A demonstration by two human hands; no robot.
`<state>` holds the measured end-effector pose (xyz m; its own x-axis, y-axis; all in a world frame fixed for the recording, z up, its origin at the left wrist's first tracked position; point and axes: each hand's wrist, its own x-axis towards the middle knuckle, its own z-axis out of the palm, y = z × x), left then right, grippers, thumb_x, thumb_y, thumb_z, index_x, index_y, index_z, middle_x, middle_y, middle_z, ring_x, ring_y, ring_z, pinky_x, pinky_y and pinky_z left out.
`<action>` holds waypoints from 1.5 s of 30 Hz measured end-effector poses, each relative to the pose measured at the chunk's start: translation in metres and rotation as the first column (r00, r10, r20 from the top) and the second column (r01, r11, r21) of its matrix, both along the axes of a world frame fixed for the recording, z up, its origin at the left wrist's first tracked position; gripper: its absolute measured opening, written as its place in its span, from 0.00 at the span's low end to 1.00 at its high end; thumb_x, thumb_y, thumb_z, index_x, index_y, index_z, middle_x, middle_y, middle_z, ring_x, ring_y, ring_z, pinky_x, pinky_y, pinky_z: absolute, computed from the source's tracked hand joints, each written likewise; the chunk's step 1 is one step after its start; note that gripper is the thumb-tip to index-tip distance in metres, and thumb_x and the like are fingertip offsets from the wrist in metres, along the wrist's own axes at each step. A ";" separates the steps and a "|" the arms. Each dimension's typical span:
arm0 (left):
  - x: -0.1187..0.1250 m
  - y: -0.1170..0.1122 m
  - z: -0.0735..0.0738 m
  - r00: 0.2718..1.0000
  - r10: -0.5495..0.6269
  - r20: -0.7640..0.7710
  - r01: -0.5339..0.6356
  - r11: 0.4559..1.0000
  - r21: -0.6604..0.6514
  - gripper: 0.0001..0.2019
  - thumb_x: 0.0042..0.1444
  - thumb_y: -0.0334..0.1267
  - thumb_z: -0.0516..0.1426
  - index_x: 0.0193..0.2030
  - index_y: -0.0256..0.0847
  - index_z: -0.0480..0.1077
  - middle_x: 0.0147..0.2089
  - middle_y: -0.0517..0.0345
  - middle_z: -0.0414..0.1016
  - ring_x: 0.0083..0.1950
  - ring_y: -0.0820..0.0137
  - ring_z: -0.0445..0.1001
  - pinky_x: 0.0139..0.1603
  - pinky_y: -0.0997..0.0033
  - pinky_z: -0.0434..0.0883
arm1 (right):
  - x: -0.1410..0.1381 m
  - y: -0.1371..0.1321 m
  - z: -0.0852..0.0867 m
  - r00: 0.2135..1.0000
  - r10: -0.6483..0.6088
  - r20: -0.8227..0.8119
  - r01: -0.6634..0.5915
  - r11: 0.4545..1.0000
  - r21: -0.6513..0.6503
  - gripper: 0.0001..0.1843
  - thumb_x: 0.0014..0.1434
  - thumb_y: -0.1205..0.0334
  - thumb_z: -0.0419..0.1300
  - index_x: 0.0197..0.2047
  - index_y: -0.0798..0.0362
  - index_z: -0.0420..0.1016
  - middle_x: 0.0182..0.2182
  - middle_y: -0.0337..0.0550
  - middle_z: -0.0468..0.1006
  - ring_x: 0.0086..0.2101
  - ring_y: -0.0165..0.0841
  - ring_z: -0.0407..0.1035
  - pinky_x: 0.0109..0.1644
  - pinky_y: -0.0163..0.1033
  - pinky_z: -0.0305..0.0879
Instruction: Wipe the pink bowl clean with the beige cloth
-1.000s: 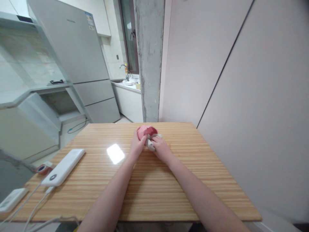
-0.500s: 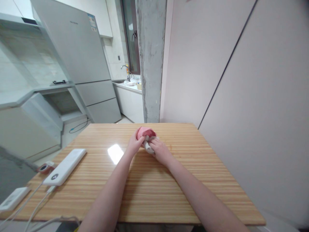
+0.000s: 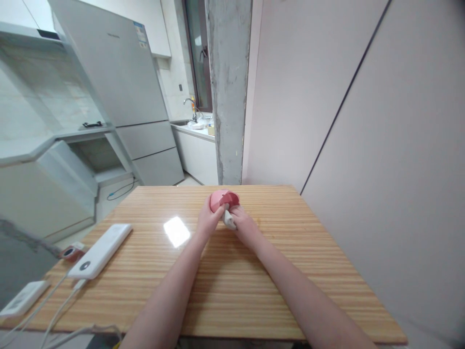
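Note:
Above the far half of the table, a small pink bowl (image 3: 219,199) is tilted so that its mouth faces right and toward me. My left hand (image 3: 207,218) grips its left side, thumb at the near rim. A greyish-white cloth (image 3: 228,220) is bunched at the bowl's mouth and hangs out below the rim. Against that cloth is my right hand (image 3: 245,224), its fingers reaching into the bowl and partly hidden there.
A white power bank (image 3: 101,249) with a cable lies on the wooden table (image 3: 290,271) at left. Beside it are a reddish roll (image 3: 70,253) and a white power strip (image 3: 23,298). A pale wall (image 3: 345,160) borders the table's right side.
The bowl and both hands have shifted slightly right in view. My right fingers have gone deeper into the bowl's mouth, and less of the cloth shows outside.

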<state>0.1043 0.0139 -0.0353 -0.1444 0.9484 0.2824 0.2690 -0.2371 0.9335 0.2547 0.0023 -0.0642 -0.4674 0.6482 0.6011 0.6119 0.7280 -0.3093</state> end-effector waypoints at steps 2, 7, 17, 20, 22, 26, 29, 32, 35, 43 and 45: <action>-0.013 0.004 0.007 0.997 -0.073 -0.039 0.072 0.997 -0.023 0.27 0.44 0.44 0.64 0.51 0.37 0.69 0.49 0.48 0.74 0.53 0.56 0.71 0.56 0.59 0.66 | 0.000 0.000 0.002 0.998 0.006 0.067 -0.007 1.000 0.026 0.12 0.61 0.69 0.54 0.48 0.53 0.73 0.45 0.48 0.74 0.49 0.37 0.62 0.52 0.44 0.60; 0.001 0.005 -0.005 0.964 -0.175 0.198 0.185 0.982 -0.033 0.42 0.47 0.49 0.62 0.66 0.36 0.51 0.48 0.45 0.75 0.49 0.59 0.74 0.53 0.57 0.69 | 0.003 0.001 0.001 0.993 -0.107 0.047 0.107 0.994 0.011 0.09 0.61 0.68 0.55 0.42 0.56 0.74 0.39 0.49 0.75 0.44 0.39 0.63 0.50 0.44 0.61; -0.010 0.008 -0.006 0.998 -0.056 -0.042 0.054 0.998 -0.030 0.28 0.47 0.46 0.63 0.53 0.35 0.67 0.52 0.45 0.72 0.56 0.56 0.69 0.59 0.58 0.63 | 0.001 -0.001 0.003 0.991 -0.048 0.121 0.047 0.999 0.013 0.08 0.61 0.70 0.55 0.42 0.53 0.74 0.42 0.47 0.75 0.46 0.36 0.63 0.50 0.43 0.58; -0.009 0.011 -0.006 0.987 -0.126 0.096 0.134 0.988 -0.074 0.35 0.44 0.47 0.65 0.59 0.37 0.62 0.49 0.46 0.74 0.52 0.59 0.72 0.56 0.59 0.66 | 0.003 0.000 0.003 0.979 -0.110 0.171 0.106 0.994 0.032 0.08 0.61 0.68 0.54 0.42 0.52 0.74 0.43 0.46 0.76 0.48 0.38 0.62 0.49 0.44 0.57; 0.003 0.008 -0.011 0.950 -0.139 0.279 0.181 0.975 -0.131 0.42 0.45 0.48 0.64 0.65 0.39 0.53 0.47 0.46 0.74 0.47 0.61 0.74 0.49 0.61 0.71 | 0.004 0.000 0.002 0.972 -0.182 0.149 0.182 0.983 0.011 0.08 0.61 0.70 0.54 0.40 0.53 0.73 0.39 0.46 0.76 0.44 0.38 0.63 0.46 0.42 0.57; 0.018 0.005 -0.018 0.933 -0.092 0.348 0.152 0.977 -0.149 0.31 0.48 0.50 0.61 0.56 0.39 0.62 0.47 0.48 0.73 0.45 0.64 0.74 0.43 0.66 0.72 | 0.004 -0.002 0.001 0.965 -0.232 0.121 0.237 0.971 -0.021 0.07 0.58 0.73 0.56 0.37 0.55 0.72 0.36 0.45 0.75 0.39 0.37 0.62 0.44 0.41 0.57; 0.009 0.009 -0.017 0.951 -0.045 0.306 0.082 0.990 -0.111 0.22 0.49 0.51 0.60 0.45 0.36 0.70 0.42 0.50 0.74 0.44 0.63 0.73 0.44 0.67 0.71 | 0.003 -0.003 0.006 0.981 -0.137 0.134 0.138 0.990 0.005 0.07 0.58 0.72 0.56 0.38 0.54 0.72 0.38 0.44 0.75 0.42 0.36 0.62 0.46 0.40 0.56; 0.003 0.015 -0.018 0.931 -0.082 0.355 0.139 0.981 -0.138 0.22 0.47 0.50 0.61 0.45 0.36 0.71 0.41 0.49 0.75 0.45 0.62 0.73 0.44 0.67 0.70 | 0.004 -0.004 0.011 0.974 -0.137 0.179 0.135 0.991 0.027 0.06 0.59 0.71 0.56 0.37 0.53 0.72 0.38 0.44 0.75 0.42 0.36 0.62 0.47 0.41 0.54; 0.014 0.014 -0.027 0.909 -0.072 0.410 0.151 0.975 -0.164 0.28 0.45 0.48 0.63 0.52 0.38 0.67 0.46 0.49 0.75 0.49 0.61 0.72 0.48 0.65 0.69 | 0.006 -0.004 0.010 0.956 -0.213 0.202 0.214 0.977 0.015 0.06 0.60 0.70 0.55 0.33 0.53 0.72 0.34 0.43 0.75 0.39 0.36 0.62 0.44 0.42 0.54; 0.000 0.010 -0.022 0.992 -0.110 0.065 0.115 0.990 -0.076 0.33 0.51 0.50 0.59 0.62 0.40 0.58 0.56 0.46 0.69 0.58 0.58 0.68 0.60 0.57 0.61 | 0.004 0.002 0.000 0.963 -0.145 0.228 0.149 0.989 0.001 0.06 0.58 0.71 0.57 0.36 0.53 0.74 0.36 0.44 0.75 0.39 0.35 0.63 0.43 0.39 0.58; -0.007 0.010 -0.016 0.989 -0.139 -0.046 0.137 0.990 -0.037 0.36 0.49 0.49 0.61 0.63 0.41 0.58 0.55 0.47 0.70 0.57 0.57 0.68 0.61 0.56 0.60 | 0.003 0.003 0.000 0.963 -0.116 0.245 0.117 0.993 0.011 0.06 0.59 0.69 0.56 0.38 0.53 0.75 0.38 0.46 0.75 0.41 0.35 0.63 0.44 0.39 0.59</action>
